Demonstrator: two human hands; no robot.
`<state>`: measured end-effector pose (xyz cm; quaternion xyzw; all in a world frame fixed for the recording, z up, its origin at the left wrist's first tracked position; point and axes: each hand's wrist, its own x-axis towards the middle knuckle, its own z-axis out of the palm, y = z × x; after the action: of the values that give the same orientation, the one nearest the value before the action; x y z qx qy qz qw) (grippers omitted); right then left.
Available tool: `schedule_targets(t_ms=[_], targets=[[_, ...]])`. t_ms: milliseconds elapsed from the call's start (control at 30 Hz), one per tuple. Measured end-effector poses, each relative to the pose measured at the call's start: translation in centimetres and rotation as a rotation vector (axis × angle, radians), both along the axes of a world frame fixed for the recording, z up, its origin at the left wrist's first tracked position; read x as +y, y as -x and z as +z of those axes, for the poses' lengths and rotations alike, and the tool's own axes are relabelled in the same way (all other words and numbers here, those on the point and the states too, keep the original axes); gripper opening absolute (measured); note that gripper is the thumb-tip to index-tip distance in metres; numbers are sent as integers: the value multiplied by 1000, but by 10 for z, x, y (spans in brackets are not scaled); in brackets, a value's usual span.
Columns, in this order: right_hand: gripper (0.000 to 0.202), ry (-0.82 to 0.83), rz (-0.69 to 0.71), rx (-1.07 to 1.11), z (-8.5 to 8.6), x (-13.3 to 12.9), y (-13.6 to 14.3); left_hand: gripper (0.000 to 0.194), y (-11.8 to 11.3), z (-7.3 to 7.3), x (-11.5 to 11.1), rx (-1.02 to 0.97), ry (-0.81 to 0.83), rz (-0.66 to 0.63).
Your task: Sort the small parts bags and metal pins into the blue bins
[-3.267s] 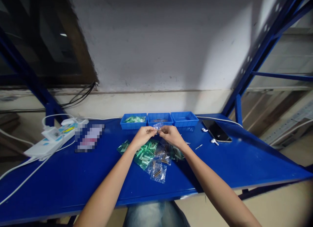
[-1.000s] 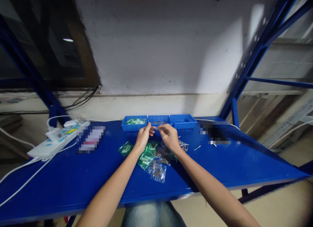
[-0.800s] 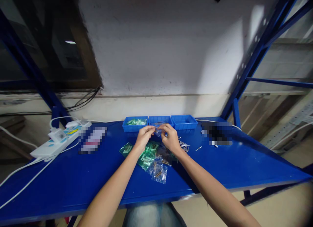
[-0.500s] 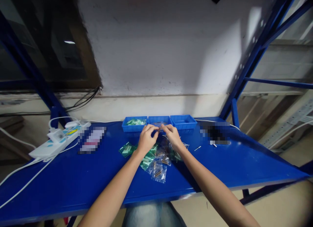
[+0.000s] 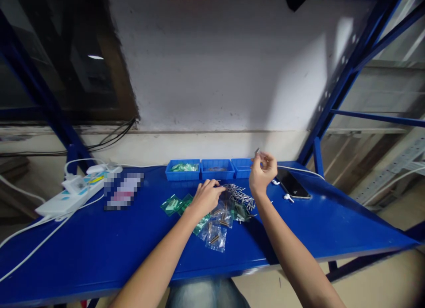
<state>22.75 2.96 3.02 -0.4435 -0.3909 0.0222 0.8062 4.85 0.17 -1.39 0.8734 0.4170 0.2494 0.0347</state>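
My right hand (image 5: pixel 263 171) is raised in front of the right blue bin (image 5: pixel 241 170), with thumb and fingertips closed on a small metal pin (image 5: pixel 257 151). My left hand (image 5: pixel 206 196) is low over the table at the left end of a loose heap of thin metal pins (image 5: pixel 237 192). Its fingers are curled together; whatever they hold is too small to make out. Clear bags with brass-coloured pieces (image 5: pixel 215 238) lie in front of the heap. Green bags with pale pieces (image 5: pixel 171 205) are beside and partly under my left forearm.
The left blue bin (image 5: pixel 183 167) holds green bags, and the middle blue bin (image 5: pixel 217 169) holds clear ones. At right lie a phone (image 5: pixel 294 184) and white earbuds (image 5: pixel 288 198). A power strip (image 5: pixel 73 190) with cables and a blurred flat item (image 5: pixel 124 190) are at left.
My hands were close together before the middle bin. My right hand has moved right and up with the metal pin; my left hand has come down to the heap's edge.
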Motion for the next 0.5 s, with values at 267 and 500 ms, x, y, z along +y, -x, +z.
schedule_targets(t_ms=[267, 500], targets=[[37, 327, 104, -903, -22, 10, 22, 26, 6, 2, -3, 107, 6, 87], [32, 696, 425, -1302, -38, -4, 21, 22, 12, 3, 1, 84, 28, 131]])
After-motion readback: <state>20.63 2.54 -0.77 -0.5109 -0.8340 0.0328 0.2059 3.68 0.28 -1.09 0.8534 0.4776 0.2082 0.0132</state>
